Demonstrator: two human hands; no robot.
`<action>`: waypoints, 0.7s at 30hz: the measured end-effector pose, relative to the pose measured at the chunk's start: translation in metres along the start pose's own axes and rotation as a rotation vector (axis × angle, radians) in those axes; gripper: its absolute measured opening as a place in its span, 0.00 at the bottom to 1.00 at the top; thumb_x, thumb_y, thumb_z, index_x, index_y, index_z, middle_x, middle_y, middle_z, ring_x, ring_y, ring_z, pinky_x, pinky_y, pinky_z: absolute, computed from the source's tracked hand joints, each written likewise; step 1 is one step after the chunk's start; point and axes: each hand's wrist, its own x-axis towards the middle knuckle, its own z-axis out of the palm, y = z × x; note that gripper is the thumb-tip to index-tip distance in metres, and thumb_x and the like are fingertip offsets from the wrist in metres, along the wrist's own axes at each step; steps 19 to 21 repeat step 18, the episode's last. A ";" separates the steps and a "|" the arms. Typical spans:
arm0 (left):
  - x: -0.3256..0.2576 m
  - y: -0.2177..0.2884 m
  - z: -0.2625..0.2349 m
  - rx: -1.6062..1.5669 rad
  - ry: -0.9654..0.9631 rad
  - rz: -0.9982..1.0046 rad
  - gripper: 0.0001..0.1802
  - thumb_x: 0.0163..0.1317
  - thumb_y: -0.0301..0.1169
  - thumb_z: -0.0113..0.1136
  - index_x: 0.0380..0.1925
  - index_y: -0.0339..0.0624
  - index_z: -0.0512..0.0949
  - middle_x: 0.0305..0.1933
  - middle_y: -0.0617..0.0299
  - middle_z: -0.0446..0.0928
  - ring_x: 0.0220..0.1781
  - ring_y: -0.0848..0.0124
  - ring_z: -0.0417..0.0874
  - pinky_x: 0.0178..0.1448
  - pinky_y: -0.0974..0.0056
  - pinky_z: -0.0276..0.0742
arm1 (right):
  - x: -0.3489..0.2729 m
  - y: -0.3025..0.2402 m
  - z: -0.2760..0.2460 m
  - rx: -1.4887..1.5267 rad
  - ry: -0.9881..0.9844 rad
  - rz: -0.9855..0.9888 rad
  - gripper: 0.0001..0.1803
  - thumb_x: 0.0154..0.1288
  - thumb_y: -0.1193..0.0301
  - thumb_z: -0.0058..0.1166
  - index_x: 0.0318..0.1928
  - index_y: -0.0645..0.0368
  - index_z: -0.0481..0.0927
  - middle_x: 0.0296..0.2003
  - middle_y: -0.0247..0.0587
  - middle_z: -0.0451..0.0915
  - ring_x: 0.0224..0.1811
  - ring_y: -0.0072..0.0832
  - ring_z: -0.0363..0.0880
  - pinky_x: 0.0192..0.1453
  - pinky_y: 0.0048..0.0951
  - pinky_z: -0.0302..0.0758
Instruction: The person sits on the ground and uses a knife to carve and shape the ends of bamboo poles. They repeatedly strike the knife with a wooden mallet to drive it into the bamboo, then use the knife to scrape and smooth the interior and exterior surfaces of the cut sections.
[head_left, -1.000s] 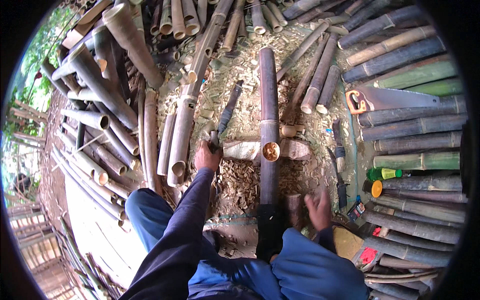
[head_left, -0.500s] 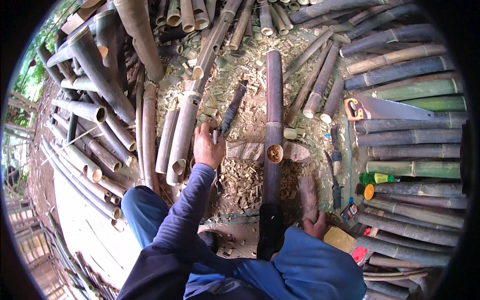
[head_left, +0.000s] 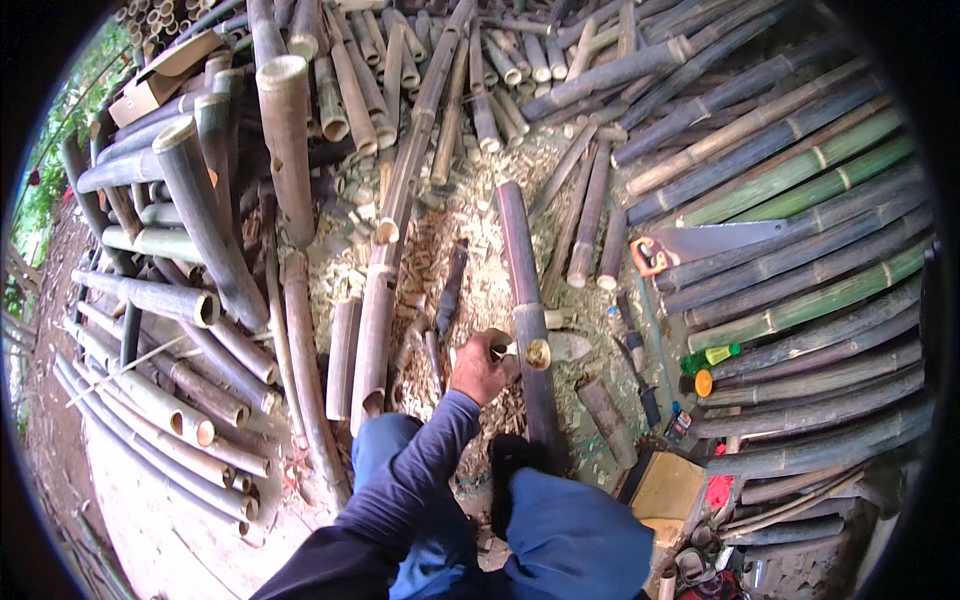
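My left hand [head_left: 482, 372] is closed, its fingers bent beside the dark bamboo pole [head_left: 522, 265]. A small pale bit shows at the fingertips, too small to name. The pole lies lengthwise in front of me across a wooden block [head_left: 568, 347], and a round pale hole [head_left: 538, 352] in its upper side is just right of my fingers. Against the pole's near end rests my dark-shod foot [head_left: 508, 465]. My right hand is out of sight. A thick wooden club [head_left: 606, 422] lies on the ground to the right. Left of the pole is a dark-wrapped tool [head_left: 451, 288].
Wood chips [head_left: 470, 215] cover the ground. A handsaw [head_left: 708, 240] with an orange handle lies on bamboo poles at the right, near a green bottle [head_left: 712, 357]. Pale bamboo lengths [head_left: 378, 310] lie to the left, and a cardboard box [head_left: 668, 488] stands near my right knee.
My left hand has moved right, from beside the pale bamboo to the hole in the dark pole. My right hand has let go of the club and left view. The whole view has shifted.
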 end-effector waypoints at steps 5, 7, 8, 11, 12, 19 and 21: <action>0.007 -0.031 0.014 0.006 0.027 0.016 0.15 0.51 0.30 0.71 0.41 0.40 0.86 0.41 0.49 0.88 0.43 0.58 0.90 0.52 0.59 0.84 | -0.022 0.066 0.087 -0.009 -0.211 0.320 0.35 0.50 0.65 0.72 0.58 0.65 0.74 0.43 0.58 0.84 0.48 0.54 0.84 0.54 0.50 0.79; 0.008 -0.030 0.007 -0.007 0.018 -0.037 0.14 0.53 0.31 0.70 0.41 0.40 0.87 0.39 0.50 0.88 0.41 0.59 0.90 0.50 0.58 0.84 | -0.022 0.073 0.085 0.017 -0.213 0.339 0.36 0.48 0.64 0.74 0.57 0.65 0.74 0.43 0.57 0.84 0.48 0.53 0.85 0.54 0.49 0.80; 0.011 -0.031 0.004 -0.060 -0.010 -0.112 0.14 0.54 0.31 0.70 0.40 0.39 0.87 0.39 0.50 0.88 0.40 0.59 0.90 0.49 0.58 0.84 | -0.014 0.079 0.081 0.033 -0.198 0.329 0.37 0.48 0.63 0.75 0.57 0.65 0.74 0.43 0.57 0.84 0.48 0.53 0.85 0.54 0.48 0.80; 0.024 -0.056 0.011 -0.121 0.086 -0.127 0.14 0.55 0.32 0.68 0.39 0.36 0.87 0.34 0.49 0.88 0.39 0.59 0.90 0.48 0.57 0.84 | 0.033 0.054 0.026 0.063 -0.093 0.168 0.39 0.45 0.61 0.78 0.56 0.65 0.75 0.44 0.56 0.85 0.49 0.51 0.86 0.54 0.47 0.81; 0.029 -0.065 0.016 -0.158 0.087 -0.164 0.14 0.55 0.34 0.68 0.39 0.36 0.88 0.34 0.49 0.88 0.39 0.59 0.90 0.49 0.58 0.84 | 0.055 0.034 0.000 0.068 -0.045 0.078 0.39 0.44 0.60 0.78 0.56 0.65 0.75 0.44 0.56 0.86 0.49 0.51 0.87 0.54 0.46 0.81; 0.036 -0.061 0.036 0.009 -0.002 -0.069 0.12 0.58 0.31 0.69 0.39 0.37 0.89 0.34 0.54 0.88 0.35 0.64 0.89 0.40 0.57 0.86 | 0.148 -0.100 -0.160 0.069 0.282 -0.266 0.40 0.47 0.67 0.74 0.62 0.65 0.71 0.49 0.51 0.84 0.50 0.41 0.85 0.59 0.38 0.79; 0.036 -0.061 0.036 0.009 -0.002 -0.069 0.12 0.58 0.31 0.69 0.39 0.37 0.89 0.34 0.54 0.88 0.35 0.64 0.89 0.40 0.57 0.86 | 0.148 -0.100 -0.160 0.069 0.282 -0.266 0.40 0.47 0.67 0.74 0.62 0.65 0.71 0.49 0.51 0.84 0.50 0.41 0.85 0.59 0.38 0.79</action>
